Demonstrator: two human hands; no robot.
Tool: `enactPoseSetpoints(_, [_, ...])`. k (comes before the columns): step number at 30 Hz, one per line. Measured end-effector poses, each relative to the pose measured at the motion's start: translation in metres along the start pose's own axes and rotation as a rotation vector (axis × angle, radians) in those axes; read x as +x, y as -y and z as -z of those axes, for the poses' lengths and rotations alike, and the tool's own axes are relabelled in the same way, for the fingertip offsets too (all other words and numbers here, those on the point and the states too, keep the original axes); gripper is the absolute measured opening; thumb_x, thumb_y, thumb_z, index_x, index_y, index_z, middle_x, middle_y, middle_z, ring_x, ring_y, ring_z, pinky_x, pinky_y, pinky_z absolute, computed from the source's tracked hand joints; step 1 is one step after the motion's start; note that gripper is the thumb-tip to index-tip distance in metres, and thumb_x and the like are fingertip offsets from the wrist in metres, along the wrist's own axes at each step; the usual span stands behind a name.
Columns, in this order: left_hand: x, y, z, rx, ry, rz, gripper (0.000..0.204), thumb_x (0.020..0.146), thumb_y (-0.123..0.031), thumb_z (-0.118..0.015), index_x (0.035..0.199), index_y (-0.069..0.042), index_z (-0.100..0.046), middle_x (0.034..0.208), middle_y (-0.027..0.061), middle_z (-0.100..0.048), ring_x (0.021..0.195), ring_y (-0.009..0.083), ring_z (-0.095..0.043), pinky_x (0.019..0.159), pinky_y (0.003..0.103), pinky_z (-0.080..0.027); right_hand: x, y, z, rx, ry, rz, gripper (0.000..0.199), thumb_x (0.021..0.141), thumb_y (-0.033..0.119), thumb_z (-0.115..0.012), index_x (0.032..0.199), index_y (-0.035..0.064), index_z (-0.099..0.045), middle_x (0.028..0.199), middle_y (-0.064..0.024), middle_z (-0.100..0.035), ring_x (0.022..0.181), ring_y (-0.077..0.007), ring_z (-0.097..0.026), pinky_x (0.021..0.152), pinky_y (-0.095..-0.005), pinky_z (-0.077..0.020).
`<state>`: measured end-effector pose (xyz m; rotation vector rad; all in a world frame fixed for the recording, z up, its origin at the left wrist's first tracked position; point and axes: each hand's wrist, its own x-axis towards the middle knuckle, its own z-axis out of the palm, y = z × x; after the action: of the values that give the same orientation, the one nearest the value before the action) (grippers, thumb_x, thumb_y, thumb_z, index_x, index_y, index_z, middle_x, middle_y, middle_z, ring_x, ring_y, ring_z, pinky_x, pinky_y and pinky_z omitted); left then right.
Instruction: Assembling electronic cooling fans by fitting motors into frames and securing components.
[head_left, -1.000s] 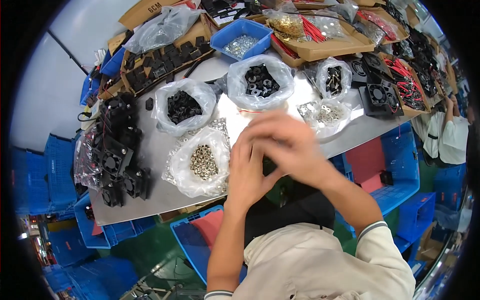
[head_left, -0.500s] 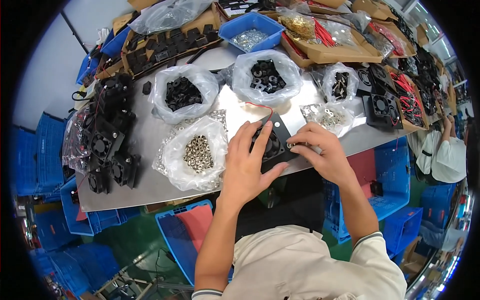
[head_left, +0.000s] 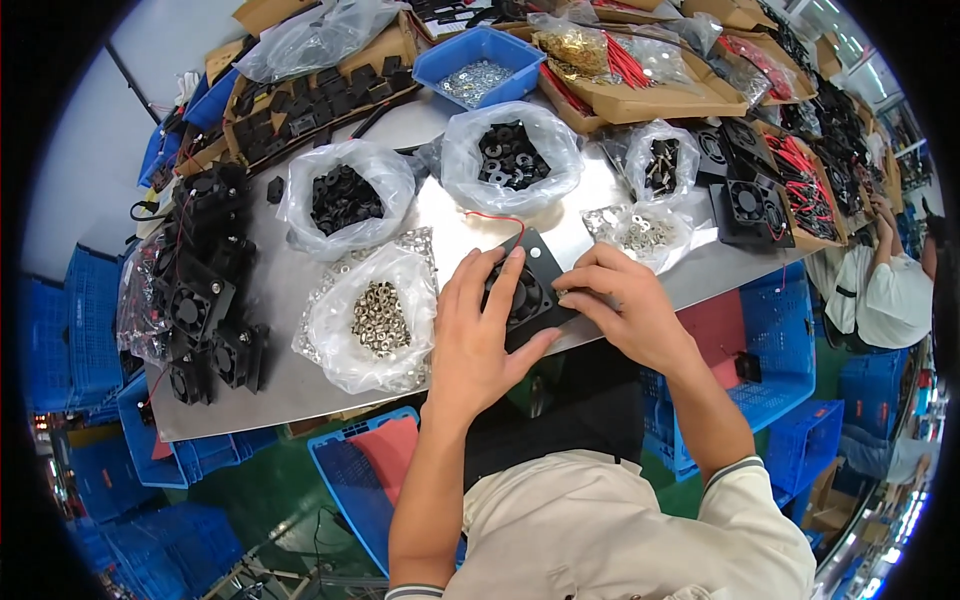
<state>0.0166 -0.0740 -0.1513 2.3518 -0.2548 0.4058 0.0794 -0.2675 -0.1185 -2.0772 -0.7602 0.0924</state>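
Note:
On the metal table before me lies a black cooling fan on a square plate (head_left: 542, 262), with a red wire running off its far side. My left hand (head_left: 478, 320) grips the plate, its fingers spread across the fan and the thumb along the near edge. At the plate's right corner, my right hand (head_left: 628, 308) pinches a small metal fastener between thumb and forefinger; the fingertips mostly cover it. Close to my left hand stands a plastic bag of metal nuts (head_left: 380, 318). Beyond my right hand is a flat bag of small metal pieces (head_left: 640, 232).
Bags of black parts (head_left: 346, 200) and black washers (head_left: 512, 156) stand farther back, before a blue bin (head_left: 478, 68) of metal pieces. Fan assemblies (head_left: 200, 300) crowd the left; more fans (head_left: 750, 205) sit at right. Blue crates (head_left: 775, 330) stand below the table edge; another person (head_left: 890, 295) is at far right.
The whole view has shifted, so the table things appear slightly farther left. Both hands stay at the fan, and the right fingers remain pinched at its corner.

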Motion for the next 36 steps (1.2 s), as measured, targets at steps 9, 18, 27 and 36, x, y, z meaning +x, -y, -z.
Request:
enactPoseSetpoints(9, [0.002,-0.004,0.002,0.029,-0.016,-0.02,0.084,0.065,-0.023,-0.085,0.139,-0.006,-0.048,0.135,0.0174,-0.048,0.123,0.0376,-0.049,0.101,0.044,-0.042,-0.005,-0.002,-0.006,0.071,-0.057,-0.052,0.016,0.08,0.001,-0.072,0.095,0.0013,-0.067,0.086,-0.0074,-0.056,0.074,-0.019,-0.058,0.064,-0.0281,-0.0465])
enactPoseSetpoints(18, [0.003,-0.004,0.001,0.031,-0.001,-0.01,0.085,0.064,-0.022,-0.085,0.138,-0.005,-0.048,0.135,0.0167,-0.048,0.123,0.037,-0.048,0.101,0.043,-0.042,-0.009,-0.001,-0.005,0.091,-0.068,-0.075,0.02,0.079,0.0,-0.072,0.099,0.0026,-0.067,0.091,-0.0081,-0.056,0.077,-0.0189,-0.06,0.066,-0.0281,-0.0481])
enactPoseSetpoints(27, [0.005,-0.004,0.002,0.027,0.003,-0.01,0.085,0.064,-0.022,-0.085,0.139,-0.005,-0.048,0.136,0.0171,-0.048,0.124,0.0369,-0.047,0.102,0.043,-0.041,-0.003,-0.004,-0.001,0.048,-0.054,0.12,0.017,0.08,-0.003,-0.07,0.096,0.0026,-0.067,0.093,-0.0086,-0.058,0.086,-0.0208,-0.059,0.071,-0.0308,-0.0478])
enactPoseSetpoints(36, [0.001,-0.002,0.001,-0.002,0.013,-0.011,0.085,0.068,-0.028,-0.084,0.141,-0.008,-0.045,0.137,0.0171,-0.046,0.127,0.0401,-0.044,0.104,0.048,-0.038,-0.008,-0.006,0.007,0.385,-0.072,-0.256,0.012,0.089,-0.001,-0.062,0.1,-0.0018,-0.066,0.089,-0.0036,-0.065,0.079,-0.0077,-0.059,0.071,-0.0227,-0.0487])
